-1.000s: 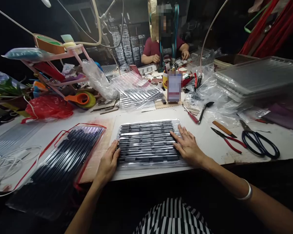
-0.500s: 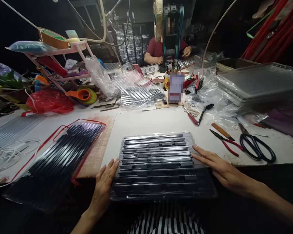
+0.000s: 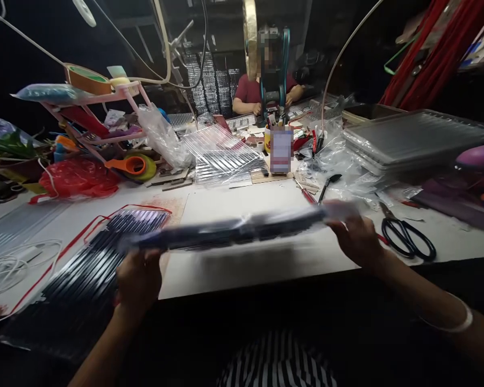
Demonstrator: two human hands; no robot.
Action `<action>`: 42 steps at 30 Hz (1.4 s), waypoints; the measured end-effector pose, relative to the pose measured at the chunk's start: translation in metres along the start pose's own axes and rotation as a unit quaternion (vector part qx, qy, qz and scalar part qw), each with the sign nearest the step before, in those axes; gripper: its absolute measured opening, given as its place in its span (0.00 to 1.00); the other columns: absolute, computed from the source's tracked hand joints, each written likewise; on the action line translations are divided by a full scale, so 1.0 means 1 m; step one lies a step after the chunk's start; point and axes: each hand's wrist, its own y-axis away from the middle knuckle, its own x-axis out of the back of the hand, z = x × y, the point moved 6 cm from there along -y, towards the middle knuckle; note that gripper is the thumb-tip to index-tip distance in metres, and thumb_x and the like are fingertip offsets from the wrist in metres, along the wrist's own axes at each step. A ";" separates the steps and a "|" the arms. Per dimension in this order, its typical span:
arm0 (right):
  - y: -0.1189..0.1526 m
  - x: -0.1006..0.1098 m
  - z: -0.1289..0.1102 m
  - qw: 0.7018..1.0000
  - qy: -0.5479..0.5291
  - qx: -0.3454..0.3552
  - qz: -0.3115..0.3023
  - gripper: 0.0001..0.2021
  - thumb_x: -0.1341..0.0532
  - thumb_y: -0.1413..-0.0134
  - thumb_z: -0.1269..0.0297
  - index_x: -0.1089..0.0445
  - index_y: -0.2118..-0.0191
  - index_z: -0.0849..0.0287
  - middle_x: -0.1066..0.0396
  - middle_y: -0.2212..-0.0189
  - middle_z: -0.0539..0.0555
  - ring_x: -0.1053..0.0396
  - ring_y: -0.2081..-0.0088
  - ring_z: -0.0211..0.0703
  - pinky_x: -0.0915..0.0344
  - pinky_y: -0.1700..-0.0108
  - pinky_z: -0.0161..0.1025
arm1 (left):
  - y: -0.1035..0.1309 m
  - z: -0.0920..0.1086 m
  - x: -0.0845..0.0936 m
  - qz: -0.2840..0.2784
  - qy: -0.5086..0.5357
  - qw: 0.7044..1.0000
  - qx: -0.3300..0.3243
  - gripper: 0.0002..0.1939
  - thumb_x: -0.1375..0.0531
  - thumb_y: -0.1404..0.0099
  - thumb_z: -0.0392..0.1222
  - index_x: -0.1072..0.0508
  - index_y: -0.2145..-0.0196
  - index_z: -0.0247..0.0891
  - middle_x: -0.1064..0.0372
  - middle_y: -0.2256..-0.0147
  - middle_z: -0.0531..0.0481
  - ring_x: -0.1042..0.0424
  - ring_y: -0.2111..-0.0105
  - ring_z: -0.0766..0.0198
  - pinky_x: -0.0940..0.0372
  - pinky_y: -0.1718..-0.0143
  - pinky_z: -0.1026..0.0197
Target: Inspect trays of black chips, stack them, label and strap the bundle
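Observation:
Held off the table in both hands is a clear plastic tray [image 3: 242,230] of dark strips, seen almost edge-on and smeared by motion. At its left end my left hand [image 3: 139,277] is closed round the edge. My right hand [image 3: 357,239] grips the opposite end, its fingers partly blurred. Beneath the tray, its shadow falls on the white board [image 3: 218,277]. To the left, close to my left hand, lies another clear pack of dark strips [image 3: 100,258] with a red cord along its sides.
Black-handled scissors [image 3: 407,236] lie right of my right hand. Clear trays [image 3: 419,140] are stacked at the back right. A pink rack [image 3: 100,86] and a red plastic bag [image 3: 78,174] stand at the left. Across the table sits a person [image 3: 246,91] behind a machine.
The tray has come up off the table and tilted from lying flat to nearly edge-on. Both hands have gone from resting flat at its sides to gripping its ends.

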 end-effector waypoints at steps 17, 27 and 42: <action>-0.040 -0.107 -0.007 0.906 0.169 -0.252 -0.296 0.24 0.61 0.35 0.58 0.39 0.47 0.70 0.27 0.66 0.67 0.29 0.63 0.56 0.39 0.63 0.47 | -0.035 -0.011 -0.107 -0.328 -0.265 0.900 0.108 0.26 0.59 0.31 0.38 0.47 0.37 0.39 0.27 0.66 0.37 0.27 0.63 0.50 0.37 0.61 0.51; -0.070 -0.141 -0.046 0.954 0.109 0.077 -0.270 0.27 0.59 0.35 0.57 0.44 0.40 0.70 0.44 0.40 0.66 0.49 0.39 0.56 0.49 0.44 0.49 | -0.029 0.028 -0.143 -0.340 -0.156 0.926 -0.045 0.33 0.58 0.31 0.52 0.50 0.38 0.23 0.56 0.36 0.33 0.57 0.36 0.49 0.57 0.39 0.48; -0.088 -0.140 -0.078 0.968 0.030 0.087 -0.235 0.25 0.58 0.36 0.51 0.44 0.40 0.57 0.40 0.46 0.60 0.43 0.47 0.52 0.49 0.46 0.51 | -0.036 0.023 -0.138 -0.280 -0.094 0.952 -0.083 0.24 0.53 0.32 0.48 0.38 0.46 0.26 0.38 0.47 0.33 0.42 0.43 0.49 0.49 0.42 0.47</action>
